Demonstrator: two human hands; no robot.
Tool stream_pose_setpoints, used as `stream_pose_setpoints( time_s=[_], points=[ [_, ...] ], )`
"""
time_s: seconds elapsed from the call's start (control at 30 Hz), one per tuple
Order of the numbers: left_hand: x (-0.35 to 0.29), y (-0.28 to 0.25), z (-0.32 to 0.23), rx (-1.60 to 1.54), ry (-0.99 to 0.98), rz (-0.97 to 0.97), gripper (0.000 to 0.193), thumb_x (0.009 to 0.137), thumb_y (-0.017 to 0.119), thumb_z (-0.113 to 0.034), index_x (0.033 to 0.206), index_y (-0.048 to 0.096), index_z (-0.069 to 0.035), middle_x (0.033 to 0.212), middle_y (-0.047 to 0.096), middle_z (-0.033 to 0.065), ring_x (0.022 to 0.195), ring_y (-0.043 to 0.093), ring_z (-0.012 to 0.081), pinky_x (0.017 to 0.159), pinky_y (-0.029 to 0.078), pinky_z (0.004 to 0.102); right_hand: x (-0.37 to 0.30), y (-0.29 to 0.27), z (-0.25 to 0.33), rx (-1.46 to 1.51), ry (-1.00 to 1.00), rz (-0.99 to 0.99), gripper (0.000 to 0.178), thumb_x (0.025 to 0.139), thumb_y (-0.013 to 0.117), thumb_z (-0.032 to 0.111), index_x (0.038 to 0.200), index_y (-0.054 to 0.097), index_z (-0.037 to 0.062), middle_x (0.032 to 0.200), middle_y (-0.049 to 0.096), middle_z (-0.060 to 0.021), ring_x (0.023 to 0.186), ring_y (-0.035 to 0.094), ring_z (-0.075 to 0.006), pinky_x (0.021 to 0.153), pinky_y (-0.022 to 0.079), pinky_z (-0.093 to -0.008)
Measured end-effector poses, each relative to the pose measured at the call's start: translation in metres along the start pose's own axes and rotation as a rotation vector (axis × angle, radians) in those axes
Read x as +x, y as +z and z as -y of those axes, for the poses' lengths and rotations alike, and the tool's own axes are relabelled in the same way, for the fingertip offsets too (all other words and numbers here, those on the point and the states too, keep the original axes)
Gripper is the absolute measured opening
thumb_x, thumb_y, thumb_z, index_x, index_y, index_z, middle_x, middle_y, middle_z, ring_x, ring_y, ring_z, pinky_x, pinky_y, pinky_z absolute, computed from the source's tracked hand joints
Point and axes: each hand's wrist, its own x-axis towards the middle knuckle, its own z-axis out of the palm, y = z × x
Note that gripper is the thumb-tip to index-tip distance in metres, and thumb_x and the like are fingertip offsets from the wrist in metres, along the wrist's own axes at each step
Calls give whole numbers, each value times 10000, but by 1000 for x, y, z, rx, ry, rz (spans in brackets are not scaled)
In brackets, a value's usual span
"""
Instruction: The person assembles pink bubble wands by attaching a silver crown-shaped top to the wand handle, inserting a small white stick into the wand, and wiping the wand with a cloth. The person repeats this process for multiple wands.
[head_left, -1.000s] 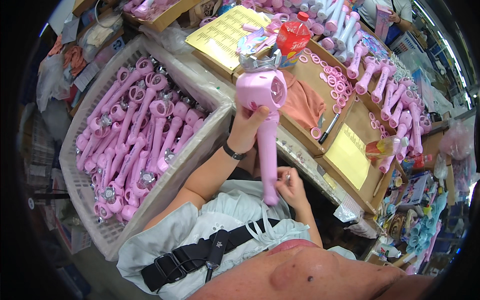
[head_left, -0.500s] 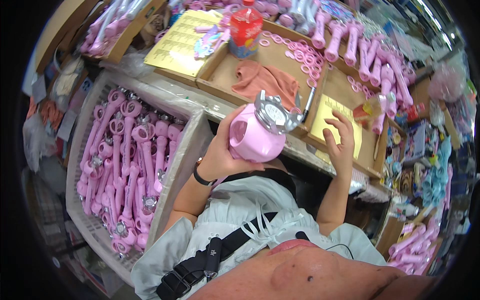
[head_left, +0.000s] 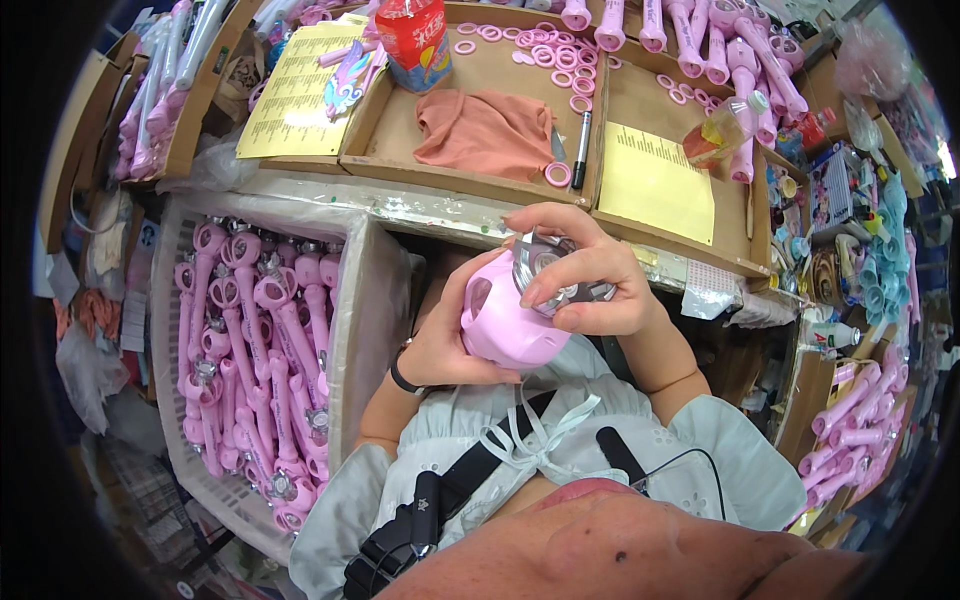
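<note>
At 9 o'clock a white crate [head_left: 190, 450] holds many pink wands [head_left: 250, 340] laid side by side, silver parts visible on several heads. At 11 o'clock a yellow sheet [head_left: 290, 95] lies in a cardboard tray. Near centre, the left hand [head_left: 445, 345] is curled around the underside of a pink toy head [head_left: 505, 320], thumb up along its left side; a black band sits on that wrist. The toy head is at picture centre, close to the person's chest and below the bench edge. The right hand [head_left: 590, 280] is closed over the top of the toy head, fingertips pressing a silver disc [head_left: 545, 270] seated in its face. At 12 o'clock a tray [head_left: 400, 150] holds an orange cloth [head_left: 485, 130], a black marker [head_left: 582, 150], loose pink rings [head_left: 545, 55] and a red carton [head_left: 415, 40]. At 1 o'clock a second yellow sheet [head_left: 655, 180] lies in the next tray, with more wands above it. At 4 o'clock further pink wands [head_left: 850, 430] are stacked in a box.
</note>
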Motion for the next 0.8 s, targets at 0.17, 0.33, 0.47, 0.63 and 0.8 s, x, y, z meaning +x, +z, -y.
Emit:
stream_pose_setpoints(
  time_s=[0.17,0.33,0.47,0.63,0.8],
  points=[
    [4,0,2,-24,-22,28,1137,537,889,-192,1422,187,-60,1366,377,117,1247,386,213,1035,298,356,-3,3,5,-37,51,-91,209,710,690,111,915,715,79,1296,450,-164,1182,459,-270,1003,324,-376],
    [3,-3,2,32,4,41,1147,530,898,-214,1415,191,-37,1364,380,127,1240,396,217,1034,301,359,-11,0,-7,16,-48,-126,437,802,647,296,1159,589,52,1331,422,-154,1220,422,-259,1031,303,-387],
    [1,-8,3,75,144,19,1176,508,913,-242,1409,191,-16,1364,382,136,1242,399,222,1037,302,363,-13,-61,-20,166,-27,-541,550,935,462,432,1274,443,0,1308,463,-114,1185,447,-196,981,367,-375],
    [-6,-11,5,24,126,2,1203,485,924,-241,1409,188,-13,1365,375,141,1248,392,226,1038,299,364,-19,-196,-55,-1151,529,-448,382,806,646,254,1093,592,8,1095,585,-164,1003,566,-263,875,444,-334],
    [-16,-14,11,-15,100,-162,1251,427,941,-265,1403,196,-24,1349,381,140,1245,390,258,1040,300,384,-42,-257,-92,-1270,758,-175,545,662,740,391,1019,620,-2,1082,579,-188,1017,538,-310,895,428,-383]
  ],
)
